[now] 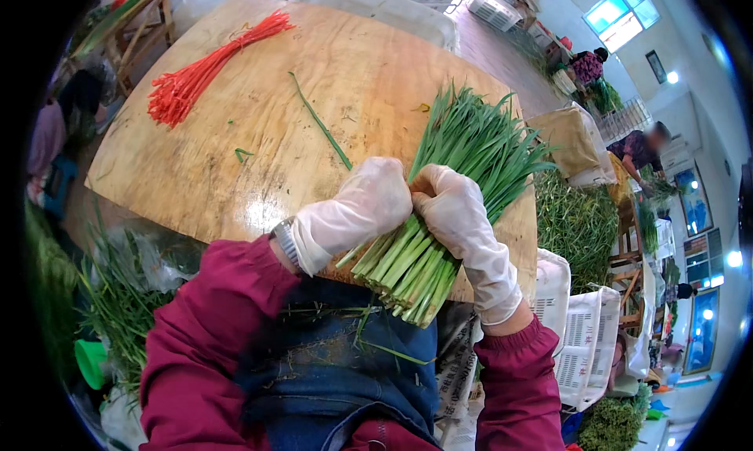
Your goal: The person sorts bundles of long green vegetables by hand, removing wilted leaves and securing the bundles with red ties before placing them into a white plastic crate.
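Note:
A thick bundle of green leafy stalks, like garlic chives, point(479, 142) lies across the near right of a wooden tabletop point(247, 115), its pale cut ends over the edge towards my apron. My left hand point(379, 192), in a whitish glove, is curled at the bundle's left side. My gloved right hand point(444, 201) rests curled on top of the stalks, the two hands meeting. Whatever the fingertips pinch is hidden. A bunch of red plastic ties point(217, 65) lies at the far left of the table. One loose green leaf point(320, 121) lies left of the bundle.
White plastic crates point(588, 345) stand at the right, near a heap of green cuttings point(573, 227). Loose greens point(126, 298) lie below the table's left side. A translucent tub point(376, 10) is beyond the far edge. A person point(638, 154) works at another table on the right.

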Motion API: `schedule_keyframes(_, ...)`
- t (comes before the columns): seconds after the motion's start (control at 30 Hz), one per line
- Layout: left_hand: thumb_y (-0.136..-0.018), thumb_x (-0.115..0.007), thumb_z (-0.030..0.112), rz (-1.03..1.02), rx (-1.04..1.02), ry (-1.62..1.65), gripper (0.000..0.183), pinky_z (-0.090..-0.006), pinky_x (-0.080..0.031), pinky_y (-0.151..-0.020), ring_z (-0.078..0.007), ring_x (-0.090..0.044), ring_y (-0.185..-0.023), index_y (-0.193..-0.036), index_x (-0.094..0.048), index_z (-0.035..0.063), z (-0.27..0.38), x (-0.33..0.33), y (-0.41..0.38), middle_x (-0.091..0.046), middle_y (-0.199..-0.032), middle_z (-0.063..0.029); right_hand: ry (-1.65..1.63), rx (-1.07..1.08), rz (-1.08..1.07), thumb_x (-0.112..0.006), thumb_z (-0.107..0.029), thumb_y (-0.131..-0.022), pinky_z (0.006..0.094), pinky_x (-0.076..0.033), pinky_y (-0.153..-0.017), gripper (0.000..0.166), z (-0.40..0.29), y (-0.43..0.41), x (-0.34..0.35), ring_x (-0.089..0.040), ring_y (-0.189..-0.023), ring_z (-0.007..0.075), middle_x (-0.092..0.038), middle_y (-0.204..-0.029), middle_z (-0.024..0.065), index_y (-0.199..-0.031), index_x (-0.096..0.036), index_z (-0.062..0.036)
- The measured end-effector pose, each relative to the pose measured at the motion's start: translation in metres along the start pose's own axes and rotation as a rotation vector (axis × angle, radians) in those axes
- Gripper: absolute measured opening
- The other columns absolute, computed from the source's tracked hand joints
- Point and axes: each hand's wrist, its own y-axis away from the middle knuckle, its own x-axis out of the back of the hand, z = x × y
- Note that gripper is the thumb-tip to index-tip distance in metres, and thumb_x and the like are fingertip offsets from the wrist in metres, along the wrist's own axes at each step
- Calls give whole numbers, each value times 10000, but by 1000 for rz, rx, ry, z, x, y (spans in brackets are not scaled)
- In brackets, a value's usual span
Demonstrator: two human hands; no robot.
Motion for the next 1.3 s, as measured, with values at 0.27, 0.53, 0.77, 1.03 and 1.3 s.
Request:
schedule_keyframes(0.27,-739,-516,167,-197,-205,-59,246,-344,-438,-583,-269,-570,-619,-790,-576,-67,14,23,-9,-575,-664,-226,-291,25,44,-613,-43,-631,206,-401,-581,436,9,0,-5,-469,-614,70,-546,-728,22,-1050,-500,-8)
schedule_keyframes(0.53,-763,-501,118,-249,-124,249,202,-301,-423,-543,-193,-541,-574,-844,-572,-54,23,21,-7,-576,-653,-100,-336,-81,198,-625,-146,-603,308,-456,-618,413,4,10,-2,-588,-641,242,-582,-677,131,-973,-500,-10)
schedule_keyframes(0.77,-810,-517,121,-651,14,919,177,-191,-398,-465,-94,-506,-511,-849,-555,-48,11,7,-17,-545,-637,-45,-1020,-244,576,-608,-156,-740,194,-435,-479,375,31,44,47,-566,-683,138,-562,-849,91,-1058,-488,3)
schedule_keyframes(1.03,-814,-507,171,-567,1,1201,188,-168,-294,-351,-49,-354,-377,-777,-519,-13,-13,6,-16,-502,-586,-28,-894,-773,382,-631,-432,-712,293,-454,-370,475,84,69,42,-543,-543,146,-560,-746,80,-878,-546,5)
schedule_keyframes(1.3,-780,-509,140,-373,49,1020,138,-168,-271,-412,-39,-359,-464,-712,-533,22,-46,15,-30,-522,-645,-14,-1057,-755,321,-685,-389,-676,355,-480,-494,499,68,-17,28,-570,-636,189,-595,-846,86,-953,-562,8)
